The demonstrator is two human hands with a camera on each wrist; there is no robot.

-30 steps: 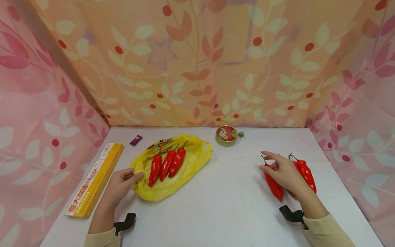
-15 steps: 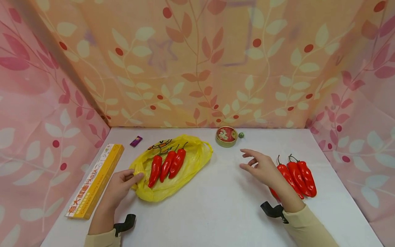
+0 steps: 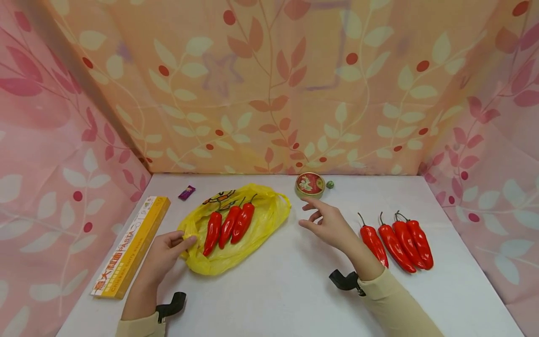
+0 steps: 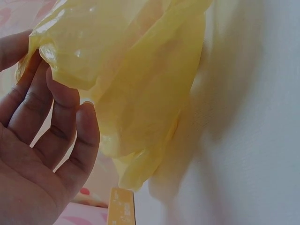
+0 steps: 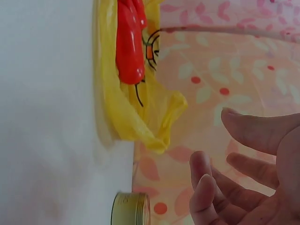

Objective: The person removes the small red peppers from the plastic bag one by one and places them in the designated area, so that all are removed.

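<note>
My left hand [image 3: 162,255] pinches the near-left edge of a yellow plastic bag [image 3: 269,210], lifting the film between thumb and fingers in the left wrist view. Three glossy red chili peppers [image 3: 229,227] with dark stems lie side by side on the bag. To the right of the bag, my right hand [image 3: 330,227] is above the table with fingers loosely bent and apart, holding nothing. In the right wrist view, its thumb and fingers [image 5: 248,124] face the bag's far end. Several more red chili peppers [image 3: 396,248] lie in a row at the right, one partly behind my forearm.
A yellow and white pasta box [image 3: 130,248] lies left of my left hand. Toward the back are a small purple packet [image 3: 186,192], a round red-lidded tin [image 3: 309,184] and a small green ball [image 3: 330,184]. Floral cloth walls [image 3: 269,117] surround the white table [image 3: 273,299].
My right hand has left the right-hand peppers and moved leftward toward the bag, uncovering the leftmost pepper of that row. The left hand and the bag stay put.
</note>
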